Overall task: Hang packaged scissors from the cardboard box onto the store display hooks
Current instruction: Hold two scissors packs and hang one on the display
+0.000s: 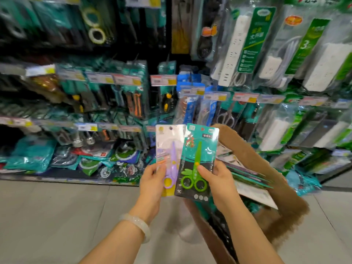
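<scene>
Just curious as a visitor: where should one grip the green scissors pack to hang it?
Probably by the lower half of the green scissors pack, from below, as the right hand does. The pack stands upright, so that leaves its top edge free for a hook.

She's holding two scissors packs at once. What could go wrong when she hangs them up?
1. The left hand grips the purple scissors pack and the right hand the green scissors pack, both only near the bottom, so one might slip while it is hooked.
2. The packs overlap, so the hang holes may be hard to line up.
3. With both hands busy, the open cardboard box below could get bumped.
</scene>
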`<move>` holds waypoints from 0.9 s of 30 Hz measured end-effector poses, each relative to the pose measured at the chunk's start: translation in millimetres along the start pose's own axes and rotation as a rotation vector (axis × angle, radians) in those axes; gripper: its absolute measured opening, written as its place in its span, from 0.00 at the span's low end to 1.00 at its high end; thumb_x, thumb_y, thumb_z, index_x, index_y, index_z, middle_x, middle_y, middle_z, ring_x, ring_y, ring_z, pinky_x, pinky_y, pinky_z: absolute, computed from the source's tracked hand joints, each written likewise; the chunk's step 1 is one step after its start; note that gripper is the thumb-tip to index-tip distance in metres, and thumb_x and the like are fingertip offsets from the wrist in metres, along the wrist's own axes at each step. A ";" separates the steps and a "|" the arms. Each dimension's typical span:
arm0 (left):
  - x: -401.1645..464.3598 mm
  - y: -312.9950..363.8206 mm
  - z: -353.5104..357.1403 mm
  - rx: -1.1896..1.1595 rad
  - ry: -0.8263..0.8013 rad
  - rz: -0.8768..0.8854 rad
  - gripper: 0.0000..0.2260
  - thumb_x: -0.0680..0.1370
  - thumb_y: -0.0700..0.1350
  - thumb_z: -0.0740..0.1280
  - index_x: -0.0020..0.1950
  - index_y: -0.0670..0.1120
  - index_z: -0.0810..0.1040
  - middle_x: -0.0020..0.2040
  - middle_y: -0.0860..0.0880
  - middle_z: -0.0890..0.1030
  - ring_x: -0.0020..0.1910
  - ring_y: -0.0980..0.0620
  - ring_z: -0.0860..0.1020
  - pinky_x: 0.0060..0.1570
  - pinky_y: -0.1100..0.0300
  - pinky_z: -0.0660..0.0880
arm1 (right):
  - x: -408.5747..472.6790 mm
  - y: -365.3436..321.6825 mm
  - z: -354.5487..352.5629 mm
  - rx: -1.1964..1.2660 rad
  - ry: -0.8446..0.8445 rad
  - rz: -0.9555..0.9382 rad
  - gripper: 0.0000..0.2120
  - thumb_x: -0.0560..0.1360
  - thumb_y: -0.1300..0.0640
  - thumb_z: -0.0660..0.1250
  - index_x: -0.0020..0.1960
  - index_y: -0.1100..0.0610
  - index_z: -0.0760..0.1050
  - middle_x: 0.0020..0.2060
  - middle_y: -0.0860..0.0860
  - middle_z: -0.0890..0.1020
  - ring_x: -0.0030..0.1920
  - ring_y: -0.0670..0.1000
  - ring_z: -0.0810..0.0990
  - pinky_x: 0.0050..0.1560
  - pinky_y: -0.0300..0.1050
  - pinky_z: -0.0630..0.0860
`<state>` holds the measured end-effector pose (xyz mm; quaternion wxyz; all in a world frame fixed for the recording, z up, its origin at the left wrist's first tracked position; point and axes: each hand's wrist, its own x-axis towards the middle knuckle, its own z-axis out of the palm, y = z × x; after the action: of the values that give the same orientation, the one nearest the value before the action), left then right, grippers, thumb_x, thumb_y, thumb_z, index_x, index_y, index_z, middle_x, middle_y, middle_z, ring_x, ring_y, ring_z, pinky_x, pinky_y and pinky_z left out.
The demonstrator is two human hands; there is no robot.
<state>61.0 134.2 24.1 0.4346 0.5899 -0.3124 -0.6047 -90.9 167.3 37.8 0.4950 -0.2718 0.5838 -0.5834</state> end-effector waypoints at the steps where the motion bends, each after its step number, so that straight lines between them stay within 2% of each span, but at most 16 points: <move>1: 4.6 3.6 -15.8 -0.016 0.037 0.020 0.04 0.79 0.42 0.64 0.46 0.47 0.77 0.52 0.40 0.81 0.50 0.43 0.78 0.56 0.45 0.74 | -1.2 0.8 14.1 0.017 -0.005 -0.020 0.08 0.73 0.69 0.66 0.49 0.60 0.76 0.41 0.51 0.86 0.41 0.51 0.83 0.48 0.49 0.80; 6: 19.2 28.6 -107.4 -0.057 0.130 0.049 0.05 0.79 0.43 0.63 0.44 0.46 0.76 0.48 0.39 0.79 0.45 0.46 0.75 0.50 0.47 0.73 | -12.8 12.7 107.1 -0.031 -0.041 -0.066 0.07 0.73 0.69 0.67 0.48 0.59 0.75 0.43 0.54 0.85 0.46 0.57 0.81 0.54 0.57 0.77; 13: 27.3 72.4 -247.2 -0.021 0.294 0.170 0.11 0.79 0.48 0.63 0.40 0.44 0.74 0.39 0.45 0.77 0.38 0.49 0.73 0.41 0.56 0.69 | -41.1 34.5 262.1 -0.100 -0.221 -0.080 0.07 0.74 0.66 0.68 0.50 0.57 0.75 0.43 0.52 0.85 0.45 0.53 0.81 0.50 0.56 0.77; 17: 32.4 90.3 -323.7 -0.024 0.399 0.218 0.11 0.80 0.47 0.62 0.44 0.40 0.76 0.40 0.46 0.77 0.38 0.51 0.72 0.37 0.58 0.69 | -58.8 48.9 344.3 -0.132 -0.319 -0.095 0.07 0.73 0.64 0.69 0.49 0.55 0.76 0.40 0.49 0.86 0.43 0.52 0.81 0.49 0.56 0.77; 20: 36.0 103.2 -373.6 -0.038 0.483 0.250 0.14 0.79 0.48 0.63 0.47 0.36 0.77 0.39 0.45 0.77 0.39 0.50 0.72 0.39 0.57 0.69 | -70.3 55.0 397.6 -0.145 -0.395 -0.107 0.08 0.73 0.64 0.69 0.48 0.53 0.75 0.42 0.48 0.86 0.44 0.51 0.82 0.49 0.53 0.78; 24: 39.2 127.7 -421.3 -0.063 0.560 0.303 0.11 0.80 0.48 0.63 0.43 0.41 0.75 0.38 0.47 0.76 0.37 0.52 0.71 0.36 0.59 0.68 | -76.9 51.8 457.3 -0.158 -0.489 -0.152 0.08 0.74 0.64 0.69 0.52 0.56 0.76 0.41 0.45 0.86 0.45 0.48 0.83 0.49 0.48 0.80; 27: 44.2 148.1 -446.0 -0.079 0.602 0.354 0.10 0.80 0.46 0.63 0.40 0.44 0.74 0.37 0.48 0.76 0.36 0.53 0.71 0.34 0.62 0.68 | -74.4 48.3 494.8 -0.172 -0.547 -0.185 0.11 0.74 0.63 0.68 0.56 0.59 0.76 0.46 0.48 0.85 0.47 0.49 0.83 0.51 0.46 0.80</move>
<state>526.8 91.6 87.8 0.6278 0.6612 -0.2440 -0.3303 391.5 38.2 95.7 0.5537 -0.5120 0.4488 -0.4795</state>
